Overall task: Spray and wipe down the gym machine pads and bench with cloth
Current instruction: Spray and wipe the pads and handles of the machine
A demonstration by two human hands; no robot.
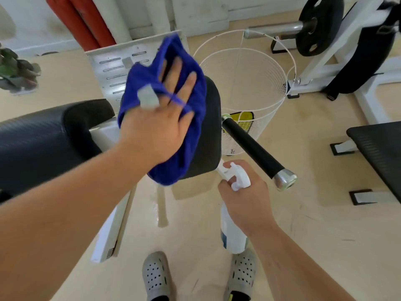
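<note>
Left hand [158,127], fingers spread, presses blue cloth [186,155] seemingly against black pad [211,131]; right hand [245,200] grips spray bottle [232,235].

We get bright, even indoor light, with soft shadows on the floor [303,224]. Motion blur smears the blue cloth [138,81] and left hand [158,124]. Edges bend wide-angle, and there's small glare on the chrome cap [285,181].

Quick headcount:
One cloth [173,170], one spray bottle [233,235], two hands [160,127] [245,198], three black pads [43,137] [211,127] [382,146], one wire basket [249,79], two shoes [155,276] [243,272].
</note>
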